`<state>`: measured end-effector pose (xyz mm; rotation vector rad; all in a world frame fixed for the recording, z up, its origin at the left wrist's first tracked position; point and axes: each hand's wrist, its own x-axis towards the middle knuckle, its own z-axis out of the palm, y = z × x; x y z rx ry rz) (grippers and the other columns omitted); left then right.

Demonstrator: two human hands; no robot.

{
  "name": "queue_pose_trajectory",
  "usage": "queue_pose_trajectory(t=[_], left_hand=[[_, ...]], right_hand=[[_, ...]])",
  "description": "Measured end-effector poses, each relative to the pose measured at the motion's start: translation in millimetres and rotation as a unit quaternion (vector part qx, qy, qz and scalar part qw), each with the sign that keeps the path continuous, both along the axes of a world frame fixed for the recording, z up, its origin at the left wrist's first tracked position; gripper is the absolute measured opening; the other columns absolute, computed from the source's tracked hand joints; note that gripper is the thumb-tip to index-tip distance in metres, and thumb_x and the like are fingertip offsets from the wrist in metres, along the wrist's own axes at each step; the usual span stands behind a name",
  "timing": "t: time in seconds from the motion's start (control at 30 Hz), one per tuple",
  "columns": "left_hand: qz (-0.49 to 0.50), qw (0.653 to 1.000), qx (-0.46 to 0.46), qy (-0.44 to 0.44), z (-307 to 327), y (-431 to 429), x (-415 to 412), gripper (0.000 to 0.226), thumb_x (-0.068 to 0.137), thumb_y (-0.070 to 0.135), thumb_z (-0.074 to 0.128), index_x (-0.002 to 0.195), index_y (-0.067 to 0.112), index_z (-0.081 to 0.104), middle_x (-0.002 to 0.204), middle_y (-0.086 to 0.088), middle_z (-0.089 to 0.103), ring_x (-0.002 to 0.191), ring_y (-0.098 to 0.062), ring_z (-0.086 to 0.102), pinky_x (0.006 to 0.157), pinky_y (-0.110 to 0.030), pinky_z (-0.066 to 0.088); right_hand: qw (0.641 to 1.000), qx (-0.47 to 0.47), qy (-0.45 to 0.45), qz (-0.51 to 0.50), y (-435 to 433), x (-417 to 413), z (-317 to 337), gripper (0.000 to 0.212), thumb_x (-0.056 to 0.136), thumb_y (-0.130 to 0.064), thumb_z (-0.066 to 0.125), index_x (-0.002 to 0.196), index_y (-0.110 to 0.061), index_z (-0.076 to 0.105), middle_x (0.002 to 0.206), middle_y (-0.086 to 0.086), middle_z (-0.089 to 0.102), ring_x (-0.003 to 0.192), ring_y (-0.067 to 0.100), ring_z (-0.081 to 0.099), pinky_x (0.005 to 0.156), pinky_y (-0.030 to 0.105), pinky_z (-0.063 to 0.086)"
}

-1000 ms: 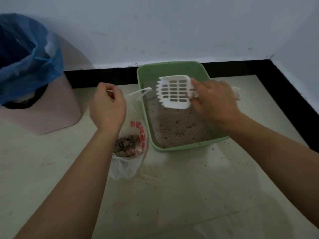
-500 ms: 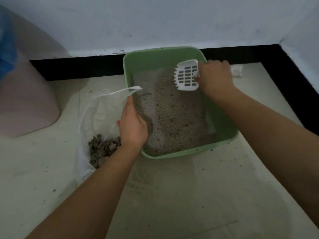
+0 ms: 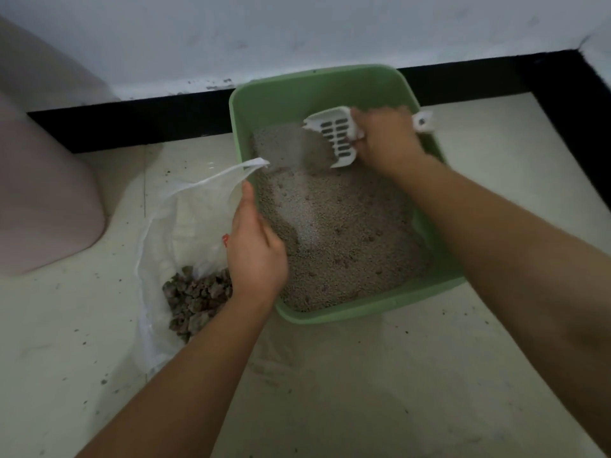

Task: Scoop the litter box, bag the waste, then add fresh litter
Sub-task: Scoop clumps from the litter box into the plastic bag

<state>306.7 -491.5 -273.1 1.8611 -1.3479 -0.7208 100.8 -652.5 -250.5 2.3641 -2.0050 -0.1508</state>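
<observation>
Right hand (image 3: 383, 140): fingers wrapped round scoop (image 3: 337, 137), now lowered onto the litter (image 3: 330, 226).
Left hand (image 3: 256, 249): fingers pinch bag (image 3: 185, 219) open.
Meaning: another scooping pass, likely.

Your right hand (image 3: 383, 140) holds the scoop (image 3: 337, 137), blade left of your fingers, over the litter (image 3: 337, 233) at the litter box's (image 3: 297, 90) far end. Your left hand (image 3: 254, 252) holds the bag (image 3: 185, 206) beside the box's left wall, clumps (image 3: 198, 295) inside.
</observation>
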Motion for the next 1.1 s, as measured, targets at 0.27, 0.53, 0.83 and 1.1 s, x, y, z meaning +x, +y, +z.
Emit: queue_pose_trajectory(t=[0.27, 0.53, 0.83, 1.1], left_hand=[[0.007, 0.998, -0.006, 0.058, 10, 4, 2, 0.049, 0.106, 0.019, 0.031, 0.155, 0.024, 0.025, 0.152, 0.003, 0.041, 0.137, -0.015, 0.04, 0.119, -0.043, 0.027], [0.024, 0.995, 0.01, 0.095, 13, 6, 0, 0.049, 0.105, 0.013, 0.033, 0.153, 0.021, 0.029, 0.077, 0.032, 0.034, 0.069, 0.038, 0.037, 0.115, -0.03, 0.03], [0.034, 0.994, 0.009, 0.1, 15, 7, -1, 0.047, 0.106, 0.011, 0.031, 0.152, 0.019, 0.032, 0.072, 0.024, 0.028, 0.055, 0.035, 0.034, 0.057, 0.007, 0.029], [0.042, 0.991, -0.007, 0.124, 9, 5, -1, 0.047, 0.106, 0.012, 0.032, 0.151, 0.021, 0.034, 0.112, 0.017, 0.043, 0.068, 0.038, 0.033, 0.07, 0.009, 0.023]], right_hand=[[0.976, 0.027, 0.005, 0.216, 64, 33, 40, 0.056, 0.099, -0.032, 0.051, 0.152, -0.026, 0.032, 0.139, 0.002, 0.057, 0.127, 0.025, 0.049, 0.115, 0.044, 0.02], [0.983, -0.037, 0.11, 0.142, 79, -54, 63, 0.047, 0.096, -0.031, 0.056, 0.142, -0.022, 0.048, 0.109, 0.006, 0.072, 0.097, 0.025, 0.062, 0.091, 0.039, 0.038], [0.988, 0.134, -0.046, 0.057, 103, -50, 21, 0.047, 0.097, -0.039, 0.055, 0.142, -0.024, 0.05, 0.095, 0.005, 0.072, 0.076, 0.015, 0.057, 0.092, 0.035, 0.045], [0.966, 0.149, -0.182, 0.109, 121, -2, -22, 0.039, 0.095, -0.036, 0.061, 0.129, -0.017, 0.064, 0.093, 0.01, 0.072, 0.084, 0.026, 0.063, 0.073, 0.028, 0.038]])
